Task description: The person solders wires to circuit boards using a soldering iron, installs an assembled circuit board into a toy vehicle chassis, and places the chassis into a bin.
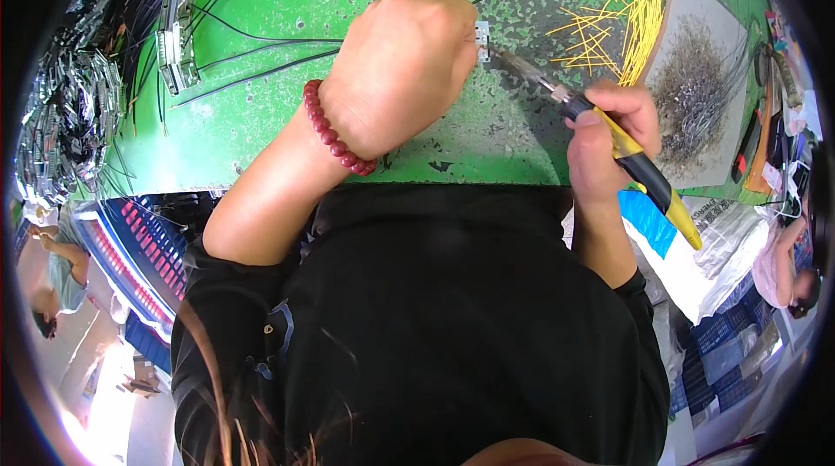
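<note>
My right hand [611, 140] grips a yellow and black soldering iron [645, 172], pen-like between thumb and fingers. Its tip points up and left, reaching a small silver metal part [483, 42]. My left hand [409, 57], with a dark red bead bracelet [327, 131] at the wrist, is closed at that part's left side. The back of the hand hides most of its fingers, so the exact hold is unclear. Black wires [270, 38] run across the table from the left to beneath this hand.
A green worn table [252, 136] bears yellow wires [644, 18] at the far right and a grey board [696, 92] with dark residue. Silver metal parts [74, 118] heap at the left, beside a strip-like metal piece [178, 42]. Tools lie along the right edge; other people sit at both sides.
</note>
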A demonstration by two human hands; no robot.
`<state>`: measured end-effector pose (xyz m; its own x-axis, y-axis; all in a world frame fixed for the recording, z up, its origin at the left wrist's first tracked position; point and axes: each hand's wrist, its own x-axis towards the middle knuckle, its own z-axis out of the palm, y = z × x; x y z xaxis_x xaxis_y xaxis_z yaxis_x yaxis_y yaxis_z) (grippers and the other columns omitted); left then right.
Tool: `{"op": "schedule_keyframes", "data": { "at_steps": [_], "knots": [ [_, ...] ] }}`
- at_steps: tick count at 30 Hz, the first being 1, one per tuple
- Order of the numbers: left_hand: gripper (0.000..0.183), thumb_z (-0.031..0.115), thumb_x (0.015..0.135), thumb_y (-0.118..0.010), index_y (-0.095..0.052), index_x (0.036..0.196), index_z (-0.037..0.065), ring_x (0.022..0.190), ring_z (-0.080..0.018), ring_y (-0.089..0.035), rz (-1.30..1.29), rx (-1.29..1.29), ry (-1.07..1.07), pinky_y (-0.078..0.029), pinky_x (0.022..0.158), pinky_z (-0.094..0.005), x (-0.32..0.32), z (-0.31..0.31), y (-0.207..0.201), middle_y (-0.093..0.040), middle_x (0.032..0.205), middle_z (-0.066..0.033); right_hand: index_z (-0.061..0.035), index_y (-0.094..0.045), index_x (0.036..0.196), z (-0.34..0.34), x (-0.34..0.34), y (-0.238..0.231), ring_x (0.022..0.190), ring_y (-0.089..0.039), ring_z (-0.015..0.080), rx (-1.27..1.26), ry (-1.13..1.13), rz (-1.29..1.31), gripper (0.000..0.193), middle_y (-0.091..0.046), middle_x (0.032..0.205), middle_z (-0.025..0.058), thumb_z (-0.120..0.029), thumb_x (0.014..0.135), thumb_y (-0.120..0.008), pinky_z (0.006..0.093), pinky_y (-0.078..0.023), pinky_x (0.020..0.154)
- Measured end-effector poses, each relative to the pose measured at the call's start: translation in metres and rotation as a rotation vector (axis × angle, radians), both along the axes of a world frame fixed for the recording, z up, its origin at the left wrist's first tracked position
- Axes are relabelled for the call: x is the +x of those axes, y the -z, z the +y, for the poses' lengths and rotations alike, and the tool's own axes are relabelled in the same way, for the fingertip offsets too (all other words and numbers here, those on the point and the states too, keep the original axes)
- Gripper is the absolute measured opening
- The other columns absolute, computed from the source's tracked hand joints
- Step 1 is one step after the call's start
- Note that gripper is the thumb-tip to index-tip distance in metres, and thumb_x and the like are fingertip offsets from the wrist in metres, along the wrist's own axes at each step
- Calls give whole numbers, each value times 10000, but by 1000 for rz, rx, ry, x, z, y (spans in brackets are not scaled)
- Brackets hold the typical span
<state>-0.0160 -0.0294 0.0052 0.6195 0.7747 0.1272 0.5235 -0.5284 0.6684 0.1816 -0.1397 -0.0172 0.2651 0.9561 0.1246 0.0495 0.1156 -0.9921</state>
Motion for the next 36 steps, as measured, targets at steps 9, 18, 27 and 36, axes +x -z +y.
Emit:
{"op": "schedule_keyframes", "data": {
  "at_steps": [9,18,27,36],
  "knots": [
    [82,-1,740,-628,-567,693,-27,703,-320,-591,28,14,-2,-483,626,-378,1,0,1,-588,727,-145,-2,-566,908,1,1,3,662,-443,62,91,49,13,248,-539,796,22,-152,786,-721,207,-340,594],
    [88,5,738,-601,-547,678,-31,698,-354,-567,97,25,21,-466,626,-417,5,4,-3,-564,709,-163,-16,-566,919,1,0,0,667,-442,58,40,16,-59,231,-538,802,19,-135,785,-711,209,-346,600],
    [95,8,748,-603,-549,682,-34,693,-354,-566,71,7,25,-465,625,-416,3,4,-4,-567,721,-162,-16,-571,925,1,1,1,683,-454,55,24,1,-37,229,-546,826,14,-133,785,-710,207,-364,619],
    [83,20,752,-603,-560,694,-23,701,-353,-575,103,32,9,-471,617,-417,3,3,-5,-577,740,-149,-10,-570,919,0,1,4,709,-471,79,80,20,-49,198,-549,839,43,-68,769,-685,221,-374,637]
  ]
}}
